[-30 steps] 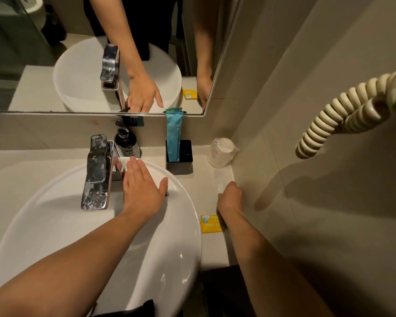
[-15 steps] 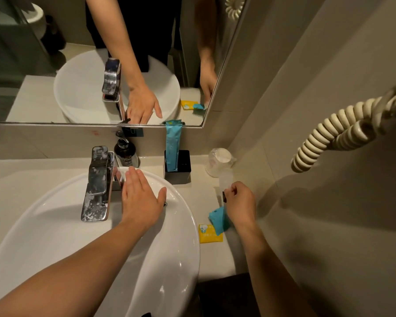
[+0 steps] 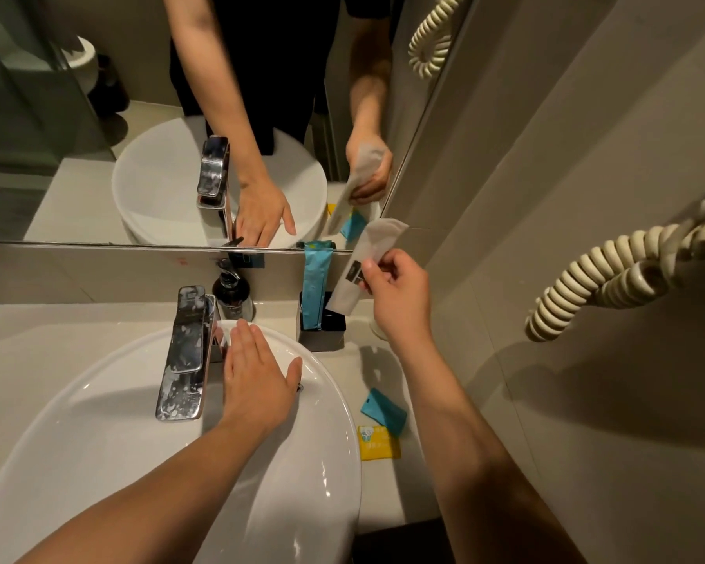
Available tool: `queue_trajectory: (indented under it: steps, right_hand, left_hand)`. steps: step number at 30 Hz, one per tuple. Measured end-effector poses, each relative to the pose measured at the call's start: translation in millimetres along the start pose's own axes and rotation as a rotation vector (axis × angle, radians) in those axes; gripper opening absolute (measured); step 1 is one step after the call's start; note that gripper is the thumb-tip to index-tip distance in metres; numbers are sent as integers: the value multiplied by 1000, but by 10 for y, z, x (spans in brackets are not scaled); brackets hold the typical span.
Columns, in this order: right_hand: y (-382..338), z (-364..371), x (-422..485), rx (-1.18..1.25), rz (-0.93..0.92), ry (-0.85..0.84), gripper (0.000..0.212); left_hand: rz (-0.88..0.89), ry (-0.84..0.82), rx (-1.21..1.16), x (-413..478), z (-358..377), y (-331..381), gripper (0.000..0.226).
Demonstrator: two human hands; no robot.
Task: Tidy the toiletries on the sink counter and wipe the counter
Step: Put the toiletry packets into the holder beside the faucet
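My right hand point(image 3: 399, 293) pinches a long white packet point(image 3: 363, 264) and holds it tilted above the black holder point(image 3: 322, 333), which stands at the back of the counter with a tall teal packet point(image 3: 316, 287) upright in it. On the counter to the right of the basin lie a small teal sachet point(image 3: 383, 409) and a yellow sachet point(image 3: 377, 443). My left hand point(image 3: 257, 380) rests flat on the far rim of the white basin point(image 3: 139, 462), fingers spread over a bit of white cloth or tissue point(image 3: 224, 331) beside the tap.
A chrome tap point(image 3: 186, 356) stands at the basin's back, with a dark pump bottle point(image 3: 233, 295) behind it. The mirror point(image 3: 98, 156) runs along the back wall. A coiled cream cord point(image 3: 611, 274) hangs from the right wall. A clear cup is mostly hidden behind my right wrist.
My right hand rose from the counter's right side with the white packet, up to above the black holder. The teal sachet now lies uncovered on the counter. My left hand stayed put.
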State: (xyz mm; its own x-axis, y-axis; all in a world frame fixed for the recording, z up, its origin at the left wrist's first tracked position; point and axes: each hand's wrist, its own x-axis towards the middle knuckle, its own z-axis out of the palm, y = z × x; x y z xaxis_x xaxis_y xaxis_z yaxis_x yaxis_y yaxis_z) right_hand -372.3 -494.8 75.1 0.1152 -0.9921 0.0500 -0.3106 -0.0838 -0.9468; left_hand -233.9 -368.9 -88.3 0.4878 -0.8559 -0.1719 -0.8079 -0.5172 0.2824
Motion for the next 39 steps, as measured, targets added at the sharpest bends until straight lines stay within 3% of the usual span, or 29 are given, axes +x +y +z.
queue_trajectory:
  steps: [5, 10, 15, 20, 24, 30, 35, 39]
  right_hand:
    - [217, 301, 157, -56, 47, -86, 26]
    - [515, 449, 229, -177, 159, -49, 19]
    - [693, 550, 280, -236, 194, -56, 27]
    - [816, 613, 293, -216, 201, -55, 9]
    - [830, 511, 261, -132, 240, -51, 31]
    - [1130, -27, -68, -195, 302, 40, 3]
    - [1665, -371, -478, -455, 502, -101, 13]
    - [1856, -389, -668, -639, 533, -206, 34]
  left_hand:
    - [-2, 17, -2, 17, 4, 25, 94]
    - [-2, 31, -2, 19, 19, 24, 94]
    - [-18, 47, 9, 38, 39, 17, 95]
    - [-21, 43, 17, 68, 58, -22, 95]
    - [-22, 40, 18, 104, 35, -48, 95]
    - [-26, 1, 47, 123, 9, -57, 95]
    - [-7, 7, 25, 102, 72, -59, 95]
    - [5, 36, 17, 99, 111, -62, 94]
